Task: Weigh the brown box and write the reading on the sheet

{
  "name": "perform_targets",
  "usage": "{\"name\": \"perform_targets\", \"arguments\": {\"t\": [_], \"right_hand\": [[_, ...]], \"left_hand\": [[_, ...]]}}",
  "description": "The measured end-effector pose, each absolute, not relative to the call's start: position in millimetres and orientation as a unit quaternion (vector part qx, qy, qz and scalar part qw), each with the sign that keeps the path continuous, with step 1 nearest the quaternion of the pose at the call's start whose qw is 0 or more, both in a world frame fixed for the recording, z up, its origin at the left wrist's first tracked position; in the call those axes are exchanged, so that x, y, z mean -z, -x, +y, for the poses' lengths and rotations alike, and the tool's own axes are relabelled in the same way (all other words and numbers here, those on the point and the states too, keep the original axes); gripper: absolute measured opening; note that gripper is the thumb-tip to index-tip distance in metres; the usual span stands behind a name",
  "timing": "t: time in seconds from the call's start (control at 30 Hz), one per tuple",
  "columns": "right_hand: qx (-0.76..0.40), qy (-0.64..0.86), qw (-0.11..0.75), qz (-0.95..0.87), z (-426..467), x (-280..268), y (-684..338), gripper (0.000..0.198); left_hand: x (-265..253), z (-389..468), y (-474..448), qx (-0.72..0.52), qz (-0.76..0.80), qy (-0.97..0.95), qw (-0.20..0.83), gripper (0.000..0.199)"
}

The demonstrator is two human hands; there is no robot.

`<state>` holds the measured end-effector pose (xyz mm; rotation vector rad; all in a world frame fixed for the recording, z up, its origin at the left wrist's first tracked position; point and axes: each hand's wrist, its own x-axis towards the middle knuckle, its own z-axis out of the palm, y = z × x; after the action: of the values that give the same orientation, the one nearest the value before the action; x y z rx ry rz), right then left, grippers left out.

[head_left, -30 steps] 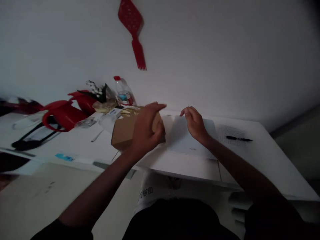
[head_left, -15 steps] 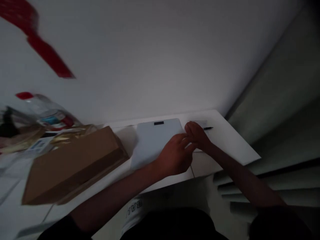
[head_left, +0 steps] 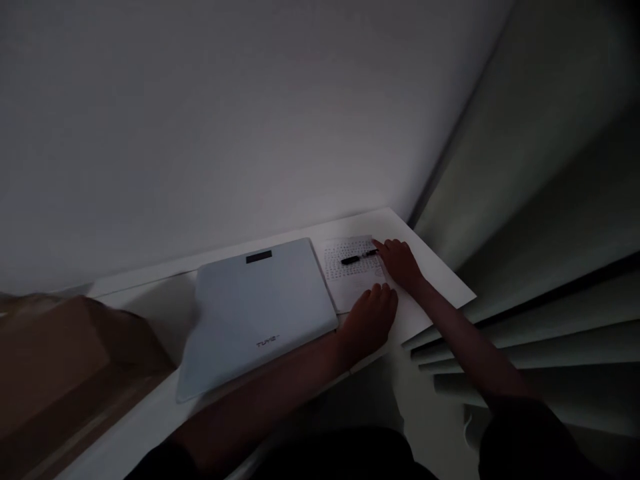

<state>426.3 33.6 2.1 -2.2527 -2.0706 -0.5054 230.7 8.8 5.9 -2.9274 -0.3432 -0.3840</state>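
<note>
Right hand [head_left: 401,263] fingertips touch pen [head_left: 359,257] on printed sheet [head_left: 353,272]; left hand [head_left: 369,323] rests loosely curled, empty, beside it.

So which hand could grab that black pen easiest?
Probably the right hand: its fingertips are right at the pen on the printed paper. The left hand rests nearer, at the paper's edge.

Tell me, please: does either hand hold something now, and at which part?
Nothing is clearly held. The right hand touches the pen at its right end; the left hand rests on the paper.
</note>
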Motion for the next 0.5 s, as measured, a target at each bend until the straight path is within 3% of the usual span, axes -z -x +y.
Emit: {"name": "perform_targets", "arguments": {"t": [0.1,0.5], "right_hand": [[0.157,0.722,0.000,-0.674,40,-1,-431,0.045],[0.199,0.680,-0.055,-0.703,41,0,-431,0.023]], "left_hand": [[7,8,-238,0.119,-0.133,0.980,0.091,0.054],[24,4,-238,0.167,-0.145,0.974,0.045,0.052]]}}
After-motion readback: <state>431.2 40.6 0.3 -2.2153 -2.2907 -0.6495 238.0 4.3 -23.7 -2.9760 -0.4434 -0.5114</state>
